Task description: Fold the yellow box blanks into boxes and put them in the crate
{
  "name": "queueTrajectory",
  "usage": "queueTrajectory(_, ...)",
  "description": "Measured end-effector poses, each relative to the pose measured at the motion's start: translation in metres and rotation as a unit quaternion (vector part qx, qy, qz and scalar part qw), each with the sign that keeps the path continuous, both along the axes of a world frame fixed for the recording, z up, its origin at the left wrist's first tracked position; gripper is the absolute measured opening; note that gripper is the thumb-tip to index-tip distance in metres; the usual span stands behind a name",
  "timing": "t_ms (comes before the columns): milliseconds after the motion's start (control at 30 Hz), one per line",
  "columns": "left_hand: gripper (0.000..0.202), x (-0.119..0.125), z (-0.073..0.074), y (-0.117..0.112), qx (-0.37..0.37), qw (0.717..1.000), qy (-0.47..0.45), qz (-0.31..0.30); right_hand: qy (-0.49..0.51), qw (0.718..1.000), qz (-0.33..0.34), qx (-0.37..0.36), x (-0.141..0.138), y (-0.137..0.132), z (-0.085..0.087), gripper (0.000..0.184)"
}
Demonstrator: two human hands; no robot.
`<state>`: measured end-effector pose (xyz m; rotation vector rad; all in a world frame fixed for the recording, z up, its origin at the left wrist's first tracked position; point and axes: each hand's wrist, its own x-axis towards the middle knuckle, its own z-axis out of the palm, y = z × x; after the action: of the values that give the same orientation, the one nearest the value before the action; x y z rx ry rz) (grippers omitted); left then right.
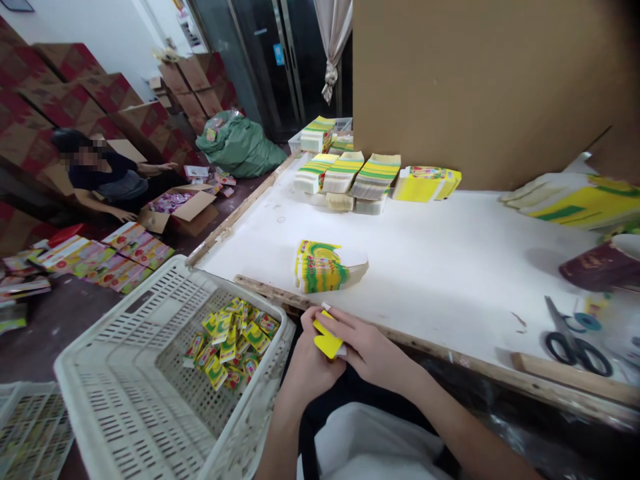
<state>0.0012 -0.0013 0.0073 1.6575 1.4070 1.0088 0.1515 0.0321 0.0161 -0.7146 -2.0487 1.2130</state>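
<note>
Both hands meet in front of my body at the table's front edge. Between them is a small yellow carton (329,340) with a white flap showing. My left hand (311,353) wraps it from the left, and my right hand (367,343) grips it from the right with bent fingers. Just beyond them on the table lies a fanned pile of flat yellow-green cartons (320,268). To the left stands a white plastic basket (120,360), holding several small folded yellow-green packs (230,340).
Stacks of flat cartons (375,177) line the back of the white table (425,267). Scissors (575,347), a wooden strip (575,379) and a dark cup (600,262) lie at the right. On the floor at left, a person (120,177) sits by an open box (187,212).
</note>
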Motion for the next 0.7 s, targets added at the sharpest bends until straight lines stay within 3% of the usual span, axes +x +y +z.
queueTrajectory(67,0.059,0.000,0.000,0.002,0.010,1.000,-0.012,0.027,-0.045,0.998,-0.013,0.051,0.002,0.002,0.003,0.052)
queueTrajectory(167,0.049,-0.004,0.005,0.004,0.022,0.998,0.025,0.046,-0.068,0.996,-0.011,0.065,0.004,0.007,0.006,0.050)
queueTrajectory(300,0.052,-0.014,0.013,0.006,0.010,0.996,0.091,0.014,-0.088,0.993,0.041,0.070,0.007,0.012,0.012,0.046)
queueTrajectory(533,0.057,-0.014,0.023,0.005,-0.038,0.996,0.084,-0.006,-0.106,0.988,0.102,0.040,0.017,0.020,0.023,0.042)
queueTrajectory(700,0.063,-0.010,0.022,0.006,-0.024,0.990,0.136,-0.010,-0.084,0.996,0.024,0.020,0.007,0.016,0.013,0.043)
